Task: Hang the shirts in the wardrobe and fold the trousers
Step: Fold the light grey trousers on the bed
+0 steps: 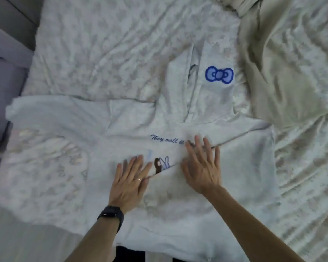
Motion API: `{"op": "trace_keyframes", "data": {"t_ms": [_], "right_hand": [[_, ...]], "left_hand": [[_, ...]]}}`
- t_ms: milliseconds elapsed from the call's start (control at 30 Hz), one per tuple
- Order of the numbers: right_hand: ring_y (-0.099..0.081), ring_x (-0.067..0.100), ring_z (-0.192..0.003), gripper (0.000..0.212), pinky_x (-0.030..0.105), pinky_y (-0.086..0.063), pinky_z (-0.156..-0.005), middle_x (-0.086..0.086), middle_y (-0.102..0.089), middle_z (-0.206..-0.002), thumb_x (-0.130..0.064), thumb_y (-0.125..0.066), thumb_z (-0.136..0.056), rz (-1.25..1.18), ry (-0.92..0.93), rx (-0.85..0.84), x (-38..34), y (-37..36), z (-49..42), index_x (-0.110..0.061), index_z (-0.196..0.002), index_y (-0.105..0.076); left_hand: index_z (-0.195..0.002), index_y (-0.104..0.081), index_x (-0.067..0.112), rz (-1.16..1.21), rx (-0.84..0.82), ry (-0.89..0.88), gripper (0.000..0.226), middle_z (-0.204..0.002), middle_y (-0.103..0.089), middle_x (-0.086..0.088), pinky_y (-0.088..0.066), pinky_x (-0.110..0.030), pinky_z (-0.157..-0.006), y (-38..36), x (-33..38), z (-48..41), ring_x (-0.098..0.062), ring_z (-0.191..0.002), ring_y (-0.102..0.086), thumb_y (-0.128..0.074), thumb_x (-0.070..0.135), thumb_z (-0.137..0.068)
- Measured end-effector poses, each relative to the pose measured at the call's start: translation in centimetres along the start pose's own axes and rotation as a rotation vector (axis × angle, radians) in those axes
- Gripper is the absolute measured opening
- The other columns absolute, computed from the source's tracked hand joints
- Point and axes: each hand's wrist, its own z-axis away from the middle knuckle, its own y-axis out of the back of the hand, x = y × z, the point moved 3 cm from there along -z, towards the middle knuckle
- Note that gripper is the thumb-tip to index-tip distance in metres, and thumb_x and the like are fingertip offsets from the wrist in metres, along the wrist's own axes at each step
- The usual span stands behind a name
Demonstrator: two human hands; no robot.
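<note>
**Flattening the white hoodie on the bed**

The white hoodie (235,167) lies front up on the patterned bedspread (102,44), and its hood (206,95) with the blue bow (219,75) points away from me. Both my hands are spread flat with straight fingers and press on the chest. The left hand (130,183) is beside the small print, the right hand (203,167) on a fold edge across the front. I think I am smoothing it. Next I must lift it by the shoulders for a hanger, but I see no hanger here.

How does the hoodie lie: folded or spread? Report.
Partly folded. One side of the hoodie covers part of its lettering; the other sleeve lies spread out.
</note>
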Motion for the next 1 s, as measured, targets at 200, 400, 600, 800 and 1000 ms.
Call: {"op": "trace_keyframes", "data": {"t_ms": [200,400,600,800,1000], "right_hand": [[-0.008,0.026,-0.156,0.064,0.054,-0.02,-0.122,-0.003,-0.01,-0.169,-0.061,-0.042,-0.097,-0.092,0.176,-0.057,-13.4,-1.6,-4.9,-0.036,-0.156,-0.034],[-0.025,0.026,-0.151,0.058,0.049,-0.035,-0.116,0.0,-0.03,-0.164,-0.059,-0.04,-0.097,-0.045,0.373,-0.053,-26.2,-0.3,-13.7,-0.034,-0.148,-0.049],[-0.036,0.024,-0.146,0.054,0.047,-0.041,-0.113,-0.002,-0.042,-0.157,-0.057,-0.045,-0.097,0.004,0.457,-0.08,-37.8,0.4,-24.0,-0.035,-0.146,-0.051],[-0.038,0.026,-0.141,0.064,0.041,-0.036,-0.112,-0.004,-0.044,-0.155,-0.052,-0.05,-0.099,0.022,0.345,-0.377,-48.3,-3.3,-33.3,-0.034,-0.157,-0.029],[-0.038,0.026,-0.138,0.071,0.037,-0.035,-0.107,-0.007,-0.06,-0.139,-0.049,-0.059,-0.096,0.097,0.289,-0.5,-54.1,-8.9,-38.0,-0.026,-0.156,-0.03]], "left_hand": [[-0.153,-0.036,0.023,0.447,0.237,0.618,0.058,-0.163,-0.03,-0.001,-0.018,-0.052,-0.123,4.5,-13.4,-1.5,-0.022,-0.149,-0.029,-0.042,0.045,-0.099],[-0.151,-0.037,0.015,0.926,0.461,1.036,0.062,-0.155,-0.034,-0.006,-0.046,-0.043,-0.108,8.1,-27.7,-1.9,-0.03,-0.133,-0.048,-0.058,0.04,-0.098],[-0.15,-0.035,0.015,1.298,0.478,1.221,0.061,-0.149,-0.041,-0.005,-0.044,-0.011,-0.075,9.1,-40.3,-3.3,-0.019,-0.103,-0.058,-0.063,0.034,-0.098],[-0.128,-0.054,0.013,1.655,0.36,1.397,0.062,-0.108,-0.068,-0.016,-0.059,-0.041,-0.075,5.8,-49.7,-4.3,-0.033,-0.087,-0.068,-0.073,0.053,-0.084],[-0.101,-0.063,0.016,1.845,0.438,1.355,0.018,-0.074,-0.062,-0.003,-0.056,-0.036,-0.067,5.2,-52.6,-4.4,-0.017,-0.059,-0.056,-0.074,0.027,-0.091]]}}
